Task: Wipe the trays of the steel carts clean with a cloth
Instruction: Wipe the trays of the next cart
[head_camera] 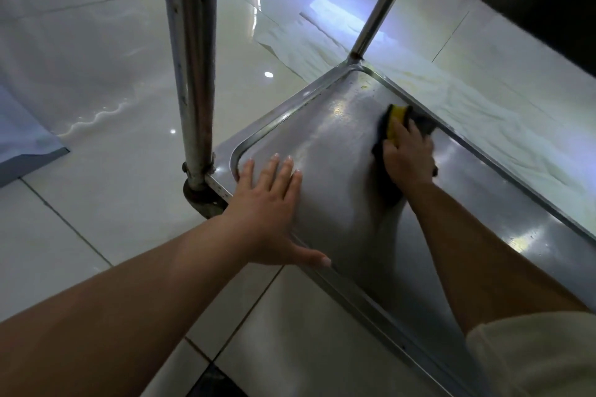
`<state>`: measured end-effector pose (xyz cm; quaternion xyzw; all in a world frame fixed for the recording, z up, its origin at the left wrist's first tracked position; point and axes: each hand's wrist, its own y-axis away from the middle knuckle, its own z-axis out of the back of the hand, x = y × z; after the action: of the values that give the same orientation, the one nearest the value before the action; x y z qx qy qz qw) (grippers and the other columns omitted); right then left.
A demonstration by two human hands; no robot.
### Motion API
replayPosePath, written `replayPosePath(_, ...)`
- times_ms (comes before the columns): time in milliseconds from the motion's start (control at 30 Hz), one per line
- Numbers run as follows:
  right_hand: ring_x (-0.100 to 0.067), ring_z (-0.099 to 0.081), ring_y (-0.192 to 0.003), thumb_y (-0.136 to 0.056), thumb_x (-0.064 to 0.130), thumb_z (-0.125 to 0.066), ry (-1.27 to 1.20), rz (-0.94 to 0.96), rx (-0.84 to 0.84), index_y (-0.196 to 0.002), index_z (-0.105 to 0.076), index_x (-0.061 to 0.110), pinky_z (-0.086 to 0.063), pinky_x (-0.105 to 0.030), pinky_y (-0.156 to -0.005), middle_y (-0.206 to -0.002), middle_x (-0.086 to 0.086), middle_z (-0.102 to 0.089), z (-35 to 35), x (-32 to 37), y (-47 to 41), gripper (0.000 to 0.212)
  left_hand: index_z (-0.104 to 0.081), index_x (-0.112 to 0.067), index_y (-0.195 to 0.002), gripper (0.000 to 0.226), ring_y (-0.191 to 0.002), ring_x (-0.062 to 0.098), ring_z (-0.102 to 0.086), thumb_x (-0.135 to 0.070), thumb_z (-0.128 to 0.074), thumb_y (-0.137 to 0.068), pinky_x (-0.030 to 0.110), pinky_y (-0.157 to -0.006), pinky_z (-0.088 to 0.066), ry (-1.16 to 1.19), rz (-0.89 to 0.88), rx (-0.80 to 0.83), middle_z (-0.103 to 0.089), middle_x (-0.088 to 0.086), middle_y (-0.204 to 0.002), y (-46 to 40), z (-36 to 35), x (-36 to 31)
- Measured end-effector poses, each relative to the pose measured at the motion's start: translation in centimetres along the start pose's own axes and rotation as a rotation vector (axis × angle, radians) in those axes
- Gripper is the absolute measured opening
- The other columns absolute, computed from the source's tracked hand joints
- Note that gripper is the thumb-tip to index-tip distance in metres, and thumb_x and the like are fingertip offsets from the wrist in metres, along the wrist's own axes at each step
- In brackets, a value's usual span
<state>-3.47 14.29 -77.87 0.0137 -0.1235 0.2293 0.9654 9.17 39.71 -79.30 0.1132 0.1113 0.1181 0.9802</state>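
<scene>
A person's left hand (269,203) lies flat, fingers straight, on the steel cart's bottom tray (338,145), apparently for bracing, while the right hand (407,155) grips a dark-and-yellow cloth (397,121), pressing it near the far rim.

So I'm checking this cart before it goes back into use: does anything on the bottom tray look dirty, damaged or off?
Yes: yellowish residue sits in the far corner of the tray, beyond the yellow sponge gripped by the right hand. Nothing looks dented.
</scene>
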Motion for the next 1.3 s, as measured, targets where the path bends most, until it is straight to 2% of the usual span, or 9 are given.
replayPosePath(133, -0.033, -0.008, -0.145, -0.093, 0.037, -0.037, -0.008, 0.217, 0.169, -0.152, -0.02, 0.036, -0.011, -0.053, -0.115, -0.161, 0.002, -0.013, -0.9, 6.0, -4.0, 0.061, 0.02, -0.012, -0.149, 0.136, -0.139, 0.029, 0.035, -0.1, -0.025, -0.055, 0.058, -0.114, 0.012, 0.013, -0.005, -0.031, 0.03, 0.012, -0.155, 0.0, -0.4, 0.1)
replayPosePath(333, -0.035, -0.004, -0.146, -0.093, 0.045, -0.029, -0.007, 0.006, 0.239, -0.151, -0.016, 0.041, -0.008, -0.059, -0.115, -0.162, 0.002, -0.007, -0.9, 6.6, -8.6, 0.059, 0.019, -0.015, -0.15, 0.135, -0.138, 0.026, 0.036, -0.098, -0.03, -0.057, 0.056, -0.112, 0.019, 0.078, -0.018, -0.072, 0.029, 0.01, -0.156, -0.1, -0.8, 0.1)
replayPosePath(567, -0.041, -0.009, -0.144, -0.085, 0.05, -0.025, 0.076, -0.446, 0.082, -0.151, -0.01, 0.036, -0.007, -0.06, -0.113, -0.16, -0.009, -0.01, 2.4, -8.9, -2.1, 0.069, 0.019, -0.016, -0.15, 0.135, -0.138, 0.026, 0.037, -0.096, -0.037, -0.058, 0.055, -0.112, 0.021, 0.096, 0.001, -0.016, 0.03, 0.01, -0.156, -0.6, -0.4, -0.7)
replayPosePath(700, -0.041, -0.01, -0.142, -0.091, 0.05, -0.029, 0.067, -0.54, 0.026, -0.151, -0.011, 0.037, -0.012, -0.062, -0.11, -0.16, -0.007, -0.01, 4.4, -14.4, 5.8, 0.063, 0.018, -0.033, -0.15, 0.124, -0.141, 0.031, 0.032, -0.099, -0.029, -0.055, 0.059, -0.113, 0.015, 0.043, -0.012, 0.007, 0.027, 0.012, -0.156, -1.3, 0.1, -0.6)
replayPosePath(900, -0.038, -0.005, -0.145, -0.097, 0.044, -0.035, 0.083, -0.412, 0.008, -0.151, -0.013, 0.039, -0.016, -0.058, -0.113, -0.161, -0.001, -0.01, 3.6, -10.2, 14.1, 0.059, 0.012, -0.044, -0.148, 0.122, -0.146, 0.038, 0.012, -0.104, -0.004, -0.043, 0.056, -0.115, 0.0, -0.105, -0.017, 0.074, 0.013, 0.015, -0.16, -1.2, 1.2, -1.0)
replayPosePath(1000, -0.036, -0.007, -0.145, -0.093, 0.048, -0.035, 0.149, -0.158, 0.024, -0.151, -0.011, 0.041, -0.021, -0.058, -0.112, -0.161, 0.0, -0.012, 2.1, -7.7, 18.9, 0.063, -0.001, -0.031, -0.153, 0.124, -0.146, 0.037, -0.005, -0.1, -0.001, -0.05, 0.053, -0.115, -0.016, -0.19, -0.025, 0.053, -0.002, 0.013, -0.161, -0.9, 1.6, -3.3)
replayPosePath(1133, -0.03, -0.016, -0.144, -0.088, 0.045, -0.04, 0.113, 0.188, 0.069, -0.149, -0.027, 0.04, -0.034, -0.047, -0.104, -0.159, 0.004, -0.023, 3.5, -9.0, 23.9, 0.062, -0.007, -0.022, -0.153, 0.116, -0.147, 0.035, -0.005, -0.089, 0.003, -0.058, 0.056, -0.114, -0.018, -0.139, -0.085, 0.101, -0.004, 0.013, -0.161, -0.4, 1.0, -9.4)
replayPosePath(1200, -0.028, -0.016, -0.145, -0.092, 0.041, -0.046, 0.13, 0.189, 0.093, -0.148, -0.031, 0.037, -0.035, -0.046, -0.104, -0.159, 0.005, -0.02, 4.8, -12.2, 26.1, 0.058, -0.007, -0.021, -0.153, 0.11, -0.147, 0.037, -0.002, -0.086, 0.002, -0.064, 0.058, -0.114, -0.016, -0.16, -0.157, 0.115, -0.003, 0.011, -0.161, 0.1, 0.2, -12.2)
replayPosePath(1300, -0.026, -0.012, -0.145, -0.096, 0.038, -0.048, 0.152, -0.094, 0.063, -0.15, -0.024, 0.037, -0.028, -0.048, -0.111, -0.161, 0.005, -0.013, 6.2, -17.8, 30.4, 0.059, 0.0, -0.022, -0.153, 0.097, -0.146, 0.041, 0.005, -0.082, -0.009, -0.078, 0.061, -0.115, -0.008, -0.179, -0.18, 0.103, 0.005, 0.01, -0.162, 0.7, -1.2, -14.9)
